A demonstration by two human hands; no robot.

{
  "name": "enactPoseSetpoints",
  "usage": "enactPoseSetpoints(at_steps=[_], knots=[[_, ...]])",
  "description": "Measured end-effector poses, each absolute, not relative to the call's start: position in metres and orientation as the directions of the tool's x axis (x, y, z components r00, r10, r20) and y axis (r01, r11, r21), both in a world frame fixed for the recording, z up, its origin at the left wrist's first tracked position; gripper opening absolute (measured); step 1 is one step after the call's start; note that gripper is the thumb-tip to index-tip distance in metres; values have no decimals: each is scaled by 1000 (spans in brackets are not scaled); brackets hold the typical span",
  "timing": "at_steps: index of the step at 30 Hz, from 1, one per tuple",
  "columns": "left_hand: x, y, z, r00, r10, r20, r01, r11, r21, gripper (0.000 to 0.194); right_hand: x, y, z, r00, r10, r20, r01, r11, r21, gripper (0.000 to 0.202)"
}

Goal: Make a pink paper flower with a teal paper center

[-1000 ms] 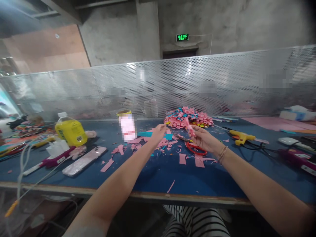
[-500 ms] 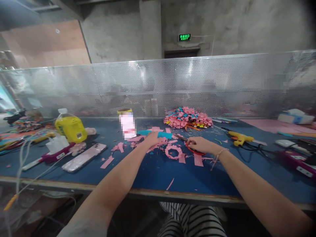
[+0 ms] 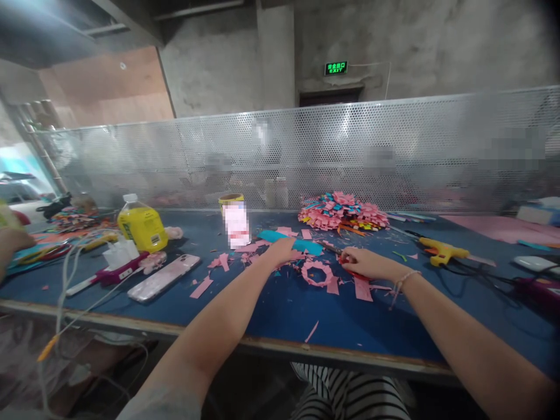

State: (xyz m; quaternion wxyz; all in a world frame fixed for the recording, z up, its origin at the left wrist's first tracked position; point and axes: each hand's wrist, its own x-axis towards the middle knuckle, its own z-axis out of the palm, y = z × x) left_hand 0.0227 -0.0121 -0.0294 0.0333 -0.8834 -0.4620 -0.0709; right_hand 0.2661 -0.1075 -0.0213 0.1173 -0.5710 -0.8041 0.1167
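While my right hand (image 3: pixel 364 263) grips the red-handled scissors (image 3: pixel 351 272), my left hand (image 3: pixel 281 252) rests at the near edge of the blue paper strip (image 3: pixel 308 247), though I can't tell whether those fingers pinch it. Between my hands and a little nearer me sits the pink paper ring (image 3: pixel 317 283), and beyond my right hand rises a pile of pink and blue paper pieces (image 3: pixel 339 211)!

The single head view looks forward and down from behind and above the hands (image 3: pixel 282 251), fairly near, across the counter (image 3: pixel 275 318) to the perforated metal screen (image 3: pixel 196 157) beyond them.
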Motion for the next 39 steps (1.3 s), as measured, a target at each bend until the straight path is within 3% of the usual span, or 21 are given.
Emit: enactPoseSetpoints(at_steps=[3,9,19,28,33,39], knots=[[23,-14,-28,591,787,177,801,-599,-9,41,266,-108,-21,-319,947,47,892,316,-323,21],[25,-17,-23,631,754,181,772,-634,-50,23,266,-108,-21,-325,945,41,887,319,-333,22],[29,-23,-20,538,799,269,836,-546,-49,28,267,-103,-26,-308,950,51,902,308,-303,24],[31,-29,-10,420,836,352,884,-464,47,25,261,-103,-27,-218,967,128,947,242,-212,26],[29,-24,-11,340,851,400,875,-443,197,18,262,-99,-29,-148,967,207,953,196,-231,19],[24,-16,-16,303,858,414,864,-431,259,23,264,-98,-27,-111,971,211,943,171,-287,18]])
